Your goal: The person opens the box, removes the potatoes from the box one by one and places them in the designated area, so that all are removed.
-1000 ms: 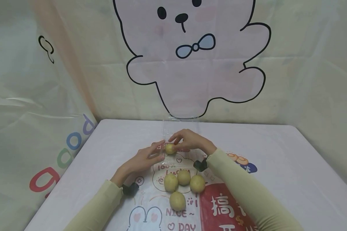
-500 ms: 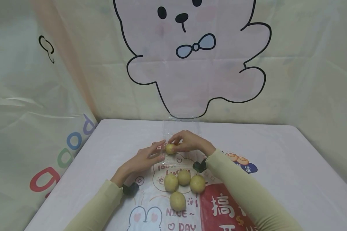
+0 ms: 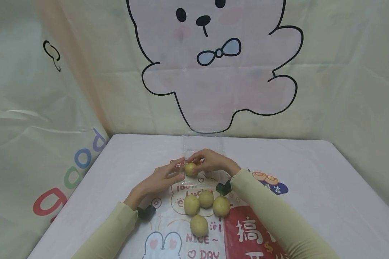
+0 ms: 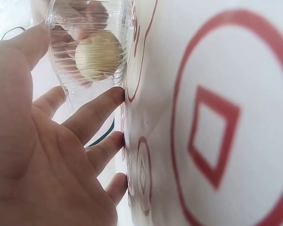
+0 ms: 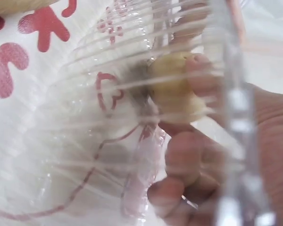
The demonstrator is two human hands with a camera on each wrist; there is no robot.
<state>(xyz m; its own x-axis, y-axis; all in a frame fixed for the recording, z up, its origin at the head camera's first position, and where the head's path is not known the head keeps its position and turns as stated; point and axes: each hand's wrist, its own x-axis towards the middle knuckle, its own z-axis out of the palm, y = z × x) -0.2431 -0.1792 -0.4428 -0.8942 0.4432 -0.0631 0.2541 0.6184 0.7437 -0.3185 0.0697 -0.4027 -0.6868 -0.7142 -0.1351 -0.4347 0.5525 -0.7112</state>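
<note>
A clear ribbed plastic box stands mid-table, its transparent lid folded back at the far side. Inside it, by the left wall, my right hand pinches a round yellow fruit between thumb and fingers. The left wrist view shows that fruit through the ribbed wall, low in the box. My left hand is spread along the box's left side, its fingertips right at the wall and the tabletop. Several more round yellow fruits lie in a loose group nearer to me.
A white table carries a printed red and white pattern under the fruits and box. Dark wrist cameras sit under both wrists. A cartoon-printed curtain hangs behind the table's far edge, and another at the left.
My right hand has lowered slightly and shifted a little toward me, still pinching the fruit. The left hand, the box and the grouped fruits stay where they were.
</note>
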